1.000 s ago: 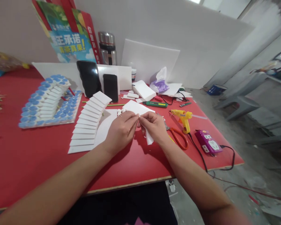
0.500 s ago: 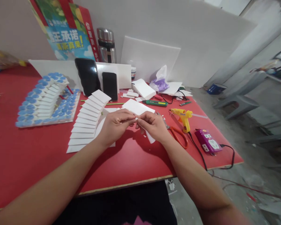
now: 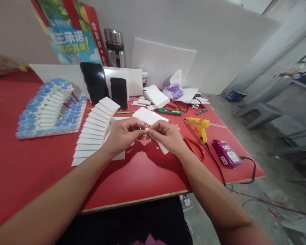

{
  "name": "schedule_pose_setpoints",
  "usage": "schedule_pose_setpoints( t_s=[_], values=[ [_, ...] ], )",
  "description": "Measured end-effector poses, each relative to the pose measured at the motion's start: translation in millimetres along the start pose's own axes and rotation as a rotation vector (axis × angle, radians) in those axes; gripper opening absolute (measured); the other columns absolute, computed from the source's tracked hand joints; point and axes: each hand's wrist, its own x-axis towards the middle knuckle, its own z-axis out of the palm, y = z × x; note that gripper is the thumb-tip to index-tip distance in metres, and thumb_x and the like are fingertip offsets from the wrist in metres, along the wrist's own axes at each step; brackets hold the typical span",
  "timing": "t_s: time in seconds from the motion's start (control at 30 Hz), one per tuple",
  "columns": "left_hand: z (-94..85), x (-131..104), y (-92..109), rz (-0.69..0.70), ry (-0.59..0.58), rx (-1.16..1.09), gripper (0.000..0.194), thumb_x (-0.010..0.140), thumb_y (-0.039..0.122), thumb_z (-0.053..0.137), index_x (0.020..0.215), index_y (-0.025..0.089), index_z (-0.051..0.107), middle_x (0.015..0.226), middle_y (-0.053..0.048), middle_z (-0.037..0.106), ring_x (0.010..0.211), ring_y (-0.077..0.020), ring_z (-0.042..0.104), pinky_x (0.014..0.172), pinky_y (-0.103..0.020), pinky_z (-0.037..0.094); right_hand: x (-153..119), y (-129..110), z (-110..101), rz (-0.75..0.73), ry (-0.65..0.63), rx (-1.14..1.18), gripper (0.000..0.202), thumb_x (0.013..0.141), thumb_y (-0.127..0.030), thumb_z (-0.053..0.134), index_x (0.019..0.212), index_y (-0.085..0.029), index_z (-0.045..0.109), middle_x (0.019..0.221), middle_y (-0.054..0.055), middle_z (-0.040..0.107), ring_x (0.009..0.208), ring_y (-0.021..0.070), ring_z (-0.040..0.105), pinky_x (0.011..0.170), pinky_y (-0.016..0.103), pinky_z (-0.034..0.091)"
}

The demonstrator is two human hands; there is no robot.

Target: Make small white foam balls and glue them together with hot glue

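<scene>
My left hand and my right hand meet over the middle of the red table, fingertips nearly touching. Between their pinched thumbs and forefingers is a small white piece, mostly covered by the fingers; its kind is too small to make out. Left of my left hand stands a fanned staircase of white foam-board steps. Behind my hands lies a flat white board. Close to my right hand are pliers with orange handles, their jaws partly hidden.
A yellow glue gun, a purple power socket and its cords occupy the right side. A green cutter lies behind. At left sits a staircase model with blue discs. Two phones lean at the back. The table's front edge is close.
The fingers have shifted slightly around the small white piece, and a little more of it shows. The whole view has moved slightly; the things on the table stay in place.
</scene>
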Motion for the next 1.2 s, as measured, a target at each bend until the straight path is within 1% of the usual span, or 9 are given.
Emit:
schedule_pose_setpoints(
  t_s=[0.27, 0.4, 0.57, 0.8, 0.87, 0.97, 1.03, 1.1, 1.2],
  values=[
    [-1.5, 0.6, -0.5, -0.058, -0.021, -0.004, 0.010, 0.078, 0.023, 0.083, 0.077, 0.015, 0.077, 0.071, -0.004, 0.075, 0.056, -0.0111, 0.064, 0.047, -0.020, 0.051, -0.2, 3.2, -6.0, -0.042, -0.079, 0.007, 0.029, 0.092, -0.044, 0.079, 0.088, -0.018, 0.067, 0.078, 0.001, 0.076, 0.057, 0.0120, 0.070, 0.059, 0.026, 0.054],
    [0.4, -0.1, 1.5, -0.101, 0.001, -0.093, 0.012, 0.076, 0.023, 0.085, 0.085, 0.015, 0.081, 0.069, -0.003, 0.074, 0.055, -0.0124, 0.065, 0.046, -0.021, 0.052, -0.4, 1.4, -5.8, -0.095, -0.069, 0.007, 0.024, 0.094, -0.039, 0.077, 0.089, -0.018, 0.068, 0.077, 0.001, 0.076, 0.056, 0.0116, 0.069, 0.058, 0.026, 0.055],
    [0.6, -1.5, 1.3, -0.125, 0.019, -0.132, 0.013, 0.073, 0.026, 0.088, 0.072, 0.015, 0.081, 0.069, -0.004, 0.073, 0.056, -0.0118, 0.065, 0.045, -0.020, 0.049, -1.8, 0.1, -4.5, -0.125, -0.064, -0.023, 0.022, 0.095, -0.037, 0.075, 0.088, -0.018, 0.066, 0.076, 0.001, 0.075, 0.056, 0.0112, 0.068, 0.056, 0.025, 0.053],
    [7.2, -2.6, 2.8, -0.184, 0.012, -0.164, 0.017, 0.077, 0.031, 0.086, 0.077, 0.015, 0.079, 0.060, -0.003, 0.073, 0.051, -0.0126, 0.064, 0.047, -0.021, 0.048, -3.9, 3.9, -0.3, -0.225, 0.068, -0.263, 0.016, 0.097, -0.032, 0.069, 0.088, -0.019, 0.066, 0.067, -0.002, 0.068, 0.055, 0.0111, 0.063, 0.053, 0.024, 0.046],
    [7.5, -2.7, 3.6, -0.168, -0.006, -0.144, 0.019, 0.080, 0.033, 0.085, 0.079, 0.015, 0.079, 0.060, -0.003, 0.072, 0.050, -0.0118, 0.063, 0.047, -0.020, 0.047, -2.3, 1.8, -1.3, -0.159, 0.058, -0.168, 0.020, 0.094, -0.035, 0.074, 0.086, -0.019, 0.065, 0.070, -0.001, 0.071, 0.056, 0.0119, 0.065, 0.056, 0.024, 0.050],
    [4.0, -1.4, 3.2, -0.162, 0.003, -0.127, 0.019, 0.080, 0.033, 0.085, 0.085, 0.016, 0.079, 0.064, -0.002, 0.072, 0.049, -0.0105, 0.059, 0.043, -0.020, 0.045, 3.0, -2.7, -7.1, 0.082, -0.056, 0.171, 0.034, 0.091, -0.049, 0.078, 0.089, -0.019, 0.064, 0.080, 0.004, 0.077, 0.064, 0.0165, 0.073, 0.064, 0.029, 0.059],
    [0.1, 0.4, 2.7, -0.153, 0.020, -0.152, 0.018, 0.078, 0.030, 0.085, 0.087, 0.017, 0.079, 0.063, 0.000, 0.070, 0.048, -0.0102, 0.057, 0.042, -0.020, 0.044, 7.6, -4.4, -11.9, 0.269, -0.178, 0.405, 0.044, 0.096, -0.062, 0.068, 0.094, -0.018, 0.064, 0.087, 0.008, 0.080, 0.070, 0.0204, 0.077, 0.068, 0.034, 0.064],
    [-3.6, 2.6, 2.9, -0.121, 0.016, -0.175, 0.015, 0.076, 0.027, 0.085, 0.085, 0.017, 0.079, 0.060, 0.001, 0.067, 0.049, -0.0103, 0.056, 0.043, -0.020, 0.044, 11.5, -4.6, -14.6, 0.420, -0.320, 0.574, 0.053, 0.104, -0.066, 0.049, 0.103, -0.016, 0.065, 0.092, 0.012, 0.081, 0.077, 0.0232, 0.079, 0.074, 0.038, 0.066],
    [-7.1, 4.7, 4.3, -0.065, 0.024, -0.165, 0.012, 0.073, 0.024, 0.086, 0.081, 0.017, 0.079, 0.064, 0.000, 0.069, 0.052, -0.0100, 0.058, 0.047, -0.021, 0.047, 13.1, -3.0, -13.9, 0.534, -0.479, 0.707, 0.052, 0.113, -0.052, 0.032, 0.112, -0.012, 0.065, 0.098, 0.016, 0.080, 0.086, 0.0233, 0.080, 0.081, 0.040, 0.067]
  ],
)
